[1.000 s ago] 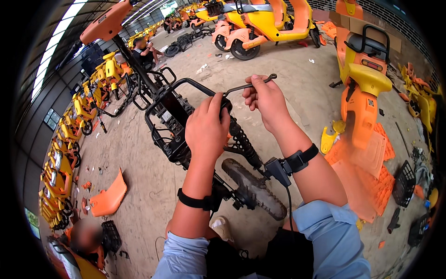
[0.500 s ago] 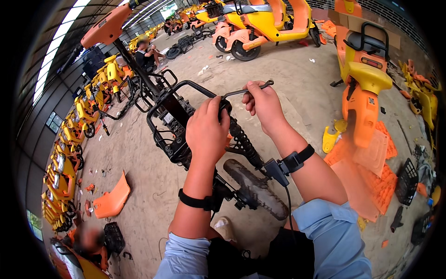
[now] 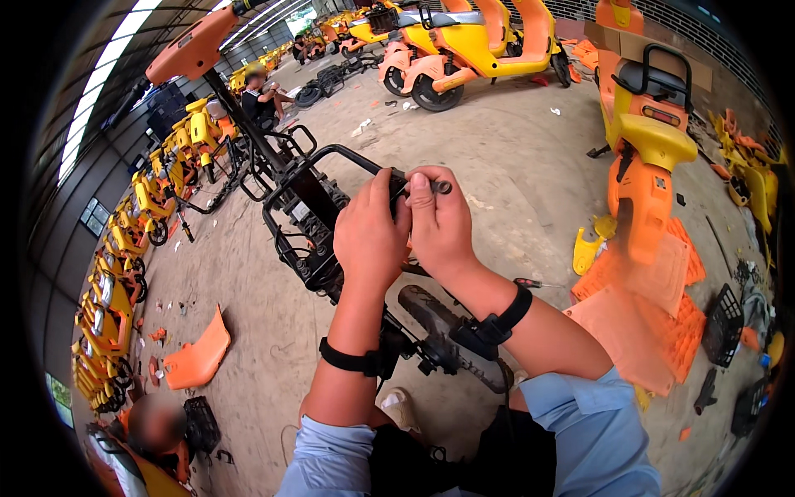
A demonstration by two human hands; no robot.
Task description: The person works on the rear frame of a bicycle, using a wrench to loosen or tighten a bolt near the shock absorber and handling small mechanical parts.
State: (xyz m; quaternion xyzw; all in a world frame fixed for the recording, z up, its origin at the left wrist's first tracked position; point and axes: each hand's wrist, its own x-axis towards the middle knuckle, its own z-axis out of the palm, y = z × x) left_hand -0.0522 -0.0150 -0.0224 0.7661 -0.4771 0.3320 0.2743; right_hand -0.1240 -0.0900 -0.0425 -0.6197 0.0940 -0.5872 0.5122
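Before me stands a stripped scooter with a bare black frame (image 3: 344, 151) and its worn rear wheel (image 3: 435, 311) near my feet. My left hand (image 3: 366, 228) is closed around the rear end of the frame tube; what lies under its fingers is hidden. Right beside it, my right hand (image 3: 440, 224) is closed on a dark metal socket wrench (image 3: 444, 188). Only the wrench's socket-like end shows past my thumb. The two hands nearly touch. Both wrists carry black straps.
An orange panel (image 3: 199, 352) lies on the floor at left, and a screwdriver (image 3: 537, 284) to the right. Orange panels (image 3: 621, 331) and a black crate (image 3: 723, 325) lie further right. A yellow-orange scooter (image 3: 650, 166) stands there. At lower left is another person (image 3: 157, 431).
My right hand has moved left and down, close against my left hand. The wrench's free end has swung inward toward me. My left hand has stayed nearly in place.
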